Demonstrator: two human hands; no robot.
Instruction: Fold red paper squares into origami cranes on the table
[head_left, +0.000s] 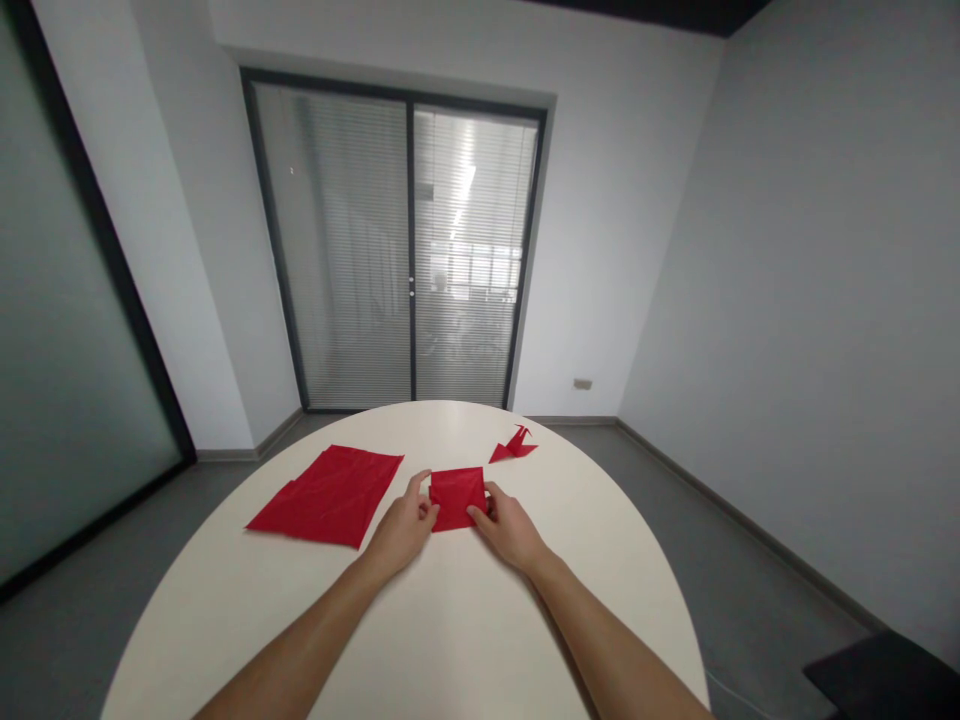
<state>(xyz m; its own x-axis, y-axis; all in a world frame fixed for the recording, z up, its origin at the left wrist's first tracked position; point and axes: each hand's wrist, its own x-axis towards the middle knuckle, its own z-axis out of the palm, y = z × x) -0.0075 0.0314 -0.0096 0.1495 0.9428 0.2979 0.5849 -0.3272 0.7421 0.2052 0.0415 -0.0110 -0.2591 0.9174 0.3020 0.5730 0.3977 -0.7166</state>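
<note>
A small folded square of red paper (455,498) is between my two hands, just above or on the table. My left hand (407,522) has its left edge, with the thumb on the near side and the index finger reaching up along the top left corner. On the right edge, my right hand (508,522) pinches the paper, its thumb lying on the front face. A crease shows near the paper's upper right corner. The fingers behind the paper are hidden.
Larger red paper sheets (330,497) lie at the left of the round white table (450,640). A folded red paper crane (515,445) stands toward the far right edge. Beyond are a glass door with blinds (405,250) and a dark object (885,675) at the lower right.
</note>
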